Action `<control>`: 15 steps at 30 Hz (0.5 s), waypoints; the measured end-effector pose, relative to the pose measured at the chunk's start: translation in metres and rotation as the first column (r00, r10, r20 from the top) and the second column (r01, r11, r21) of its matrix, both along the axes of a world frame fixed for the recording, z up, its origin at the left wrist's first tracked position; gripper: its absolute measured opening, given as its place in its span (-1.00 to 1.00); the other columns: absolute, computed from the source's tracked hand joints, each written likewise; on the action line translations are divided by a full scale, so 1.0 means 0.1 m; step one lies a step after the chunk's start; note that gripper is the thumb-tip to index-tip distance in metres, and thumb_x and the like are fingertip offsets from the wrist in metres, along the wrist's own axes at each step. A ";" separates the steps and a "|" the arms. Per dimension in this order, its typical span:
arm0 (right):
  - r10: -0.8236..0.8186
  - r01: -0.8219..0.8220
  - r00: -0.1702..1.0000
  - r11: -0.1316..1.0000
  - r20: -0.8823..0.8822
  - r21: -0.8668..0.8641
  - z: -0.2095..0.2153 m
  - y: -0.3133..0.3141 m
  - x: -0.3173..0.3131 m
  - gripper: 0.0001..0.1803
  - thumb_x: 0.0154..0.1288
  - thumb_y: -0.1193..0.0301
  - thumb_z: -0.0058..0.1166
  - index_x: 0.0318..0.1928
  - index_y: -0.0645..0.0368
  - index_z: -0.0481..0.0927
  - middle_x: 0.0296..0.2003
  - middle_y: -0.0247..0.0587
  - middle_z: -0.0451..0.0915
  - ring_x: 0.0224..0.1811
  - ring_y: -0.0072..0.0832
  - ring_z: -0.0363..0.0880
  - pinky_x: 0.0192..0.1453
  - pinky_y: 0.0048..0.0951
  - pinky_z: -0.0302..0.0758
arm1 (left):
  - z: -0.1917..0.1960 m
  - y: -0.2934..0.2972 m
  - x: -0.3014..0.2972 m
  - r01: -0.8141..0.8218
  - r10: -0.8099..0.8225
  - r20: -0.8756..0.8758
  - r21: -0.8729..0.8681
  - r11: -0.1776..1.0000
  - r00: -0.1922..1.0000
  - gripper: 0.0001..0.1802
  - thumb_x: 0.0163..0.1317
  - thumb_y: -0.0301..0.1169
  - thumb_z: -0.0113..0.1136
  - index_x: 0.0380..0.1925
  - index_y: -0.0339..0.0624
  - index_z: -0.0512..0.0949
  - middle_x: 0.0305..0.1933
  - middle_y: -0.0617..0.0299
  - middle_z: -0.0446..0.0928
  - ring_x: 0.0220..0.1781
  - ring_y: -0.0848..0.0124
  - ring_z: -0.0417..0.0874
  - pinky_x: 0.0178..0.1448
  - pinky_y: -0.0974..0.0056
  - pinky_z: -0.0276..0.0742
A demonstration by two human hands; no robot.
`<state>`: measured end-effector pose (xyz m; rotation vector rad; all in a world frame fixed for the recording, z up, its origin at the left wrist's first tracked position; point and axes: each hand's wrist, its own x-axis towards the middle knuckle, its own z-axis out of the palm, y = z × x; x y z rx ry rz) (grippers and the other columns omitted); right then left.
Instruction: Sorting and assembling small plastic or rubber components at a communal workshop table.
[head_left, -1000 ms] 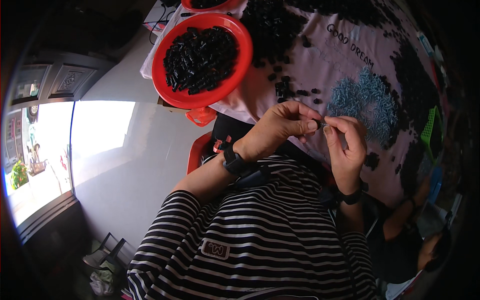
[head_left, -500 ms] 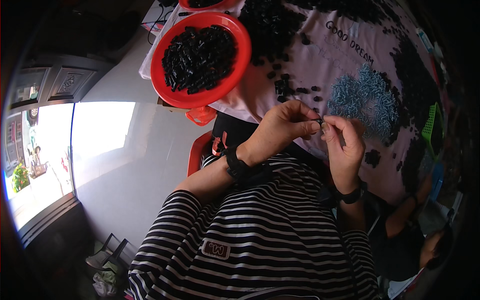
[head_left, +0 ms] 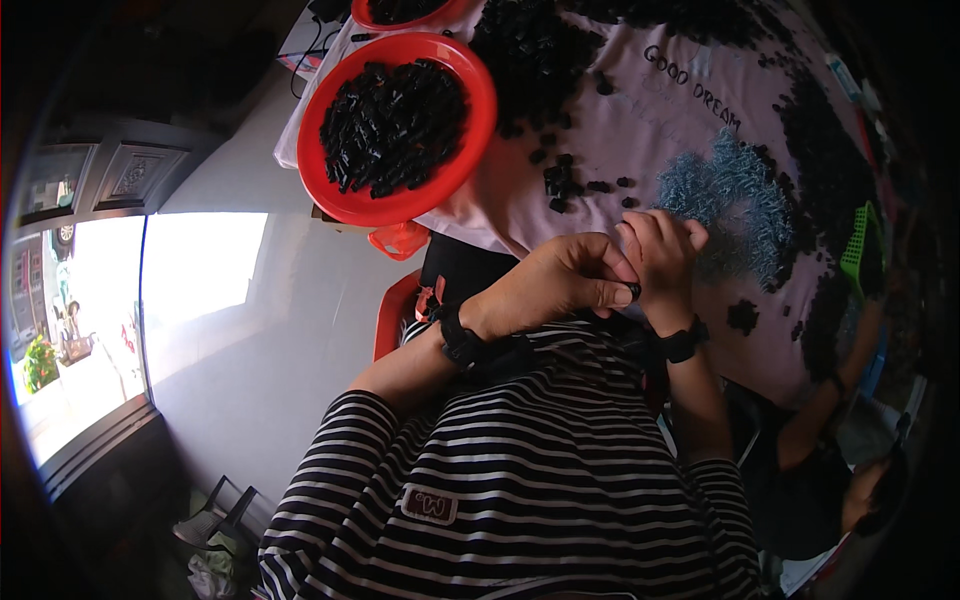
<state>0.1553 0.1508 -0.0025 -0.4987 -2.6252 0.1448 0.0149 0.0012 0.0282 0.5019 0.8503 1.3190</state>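
My left hand pinches a small black plastic piece between thumb and fingertips. Just right of it, my right hand is turned back-up, its fingers curled, and whatever they may hold is hidden. Small black pieces lie scattered on the pink cloth ahead of my hands. A heap of thin light-blue pieces, like screws, spreads just beyond my right hand. To the far left of my hands, a red round basin holds many black cylindrical parts.
The table bears a pink printed cloth. Large heaps of black pieces cover its far side. A green basket stands at the right, near another person. A second red basin sits at the top edge.
My hands have come apart from the shared piece. The left keeps the black piece and has dropped slightly nearer me; the right has turned over, its fingers pointing away from me.
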 end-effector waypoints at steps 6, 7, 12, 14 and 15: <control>0.051 -0.041 0.993 0.995 0.109 -0.091 0.02 -0.04 -0.01 -0.87 0.36 0.42 0.15 -0.11 0.05 0.61 -0.24 -0.38 0.57 -0.11 -0.38 0.58 0.17 -0.17 0.21 | -0.03 -0.01 -0.04 0.011 -0.010 -0.019 0.022 1.000 1.000 -0.77 0.33 -0.47 0.37 -0.06 -0.27 0.60 -0.18 0.29 0.67 -0.18 0.56 0.67 -0.02 0.43 0.64; 0.047 -0.038 0.993 0.995 0.108 -0.087 0.03 -0.04 -0.01 -0.87 0.36 0.42 0.15 -0.11 0.05 0.61 -0.24 -0.38 0.57 -0.11 -0.38 0.58 0.17 -0.17 0.21 | -0.01 -0.01 -0.04 0.014 -0.013 -0.021 0.026 1.000 1.000 -0.77 0.33 -0.47 0.37 -0.06 -0.27 0.60 -0.18 0.29 0.67 -0.18 0.56 0.67 -0.02 0.43 0.64; -0.005 0.004 1.000 0.996 -0.010 -0.094 0.14 -0.01 0.03 -0.85 0.43 0.47 0.07 -0.05 0.09 0.64 -0.22 -0.32 0.63 -0.12 -0.38 0.58 0.19 -0.21 0.21 | 0.09 0.01 -0.06 -0.019 0.019 -0.020 -0.035 0.999 1.000 -0.75 0.39 -0.40 0.31 -0.01 -0.30 0.62 -0.11 0.23 0.70 -0.09 0.49 0.70 0.03 0.39 0.65; -0.013 0.002 0.998 0.982 -0.056 -0.189 0.33 0.01 0.07 -0.83 0.44 0.48 0.08 -0.03 0.10 0.64 -0.21 -0.30 0.65 -0.13 -0.38 0.58 0.19 -0.22 0.22 | 0.11 0.04 -0.10 -0.049 0.048 -0.008 -0.038 0.998 0.999 -0.75 0.39 -0.40 0.30 -0.01 -0.30 0.62 -0.10 0.23 0.70 -0.08 0.48 0.71 0.04 0.38 0.66; -0.029 0.000 0.995 0.959 -0.098 -0.283 0.45 0.02 0.09 -0.82 0.45 0.48 0.08 0.00 0.11 0.65 -0.21 -0.29 0.66 -0.13 -0.38 0.58 0.19 -0.24 0.22 | 0.14 0.05 -0.12 -0.074 0.074 0.006 -0.042 0.996 0.997 -0.75 0.40 -0.39 0.30 -0.02 -0.29 0.62 -0.10 0.22 0.70 -0.06 0.47 0.71 0.05 0.37 0.66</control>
